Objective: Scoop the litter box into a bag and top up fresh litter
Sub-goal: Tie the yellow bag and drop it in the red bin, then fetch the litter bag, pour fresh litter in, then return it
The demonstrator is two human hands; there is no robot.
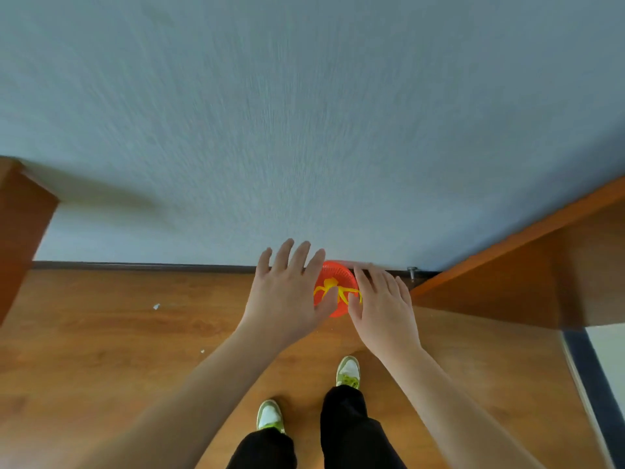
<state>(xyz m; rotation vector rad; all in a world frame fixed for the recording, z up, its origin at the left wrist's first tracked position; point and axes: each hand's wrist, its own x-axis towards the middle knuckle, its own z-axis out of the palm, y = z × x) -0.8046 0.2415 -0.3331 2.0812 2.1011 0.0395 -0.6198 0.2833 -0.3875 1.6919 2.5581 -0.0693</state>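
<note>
A round red perforated plastic basket [334,282] with a yellow piece across it lies on the wooden floor against the wall's skirting. My left hand [287,286] is spread out with straight fingers over its left side. My right hand [382,299] is stretched flat over its right side. Both hands hide part of the basket, and whether they touch it cannot be told. No litter box, bag or litter shows.
A pale textured wall [304,130] fills the upper view. A brown wooden door [527,275] stands open at the right, with a metal doorstop [412,272] beside it. Brown furniture [20,225] juts in at left. My feet [348,370] stand below.
</note>
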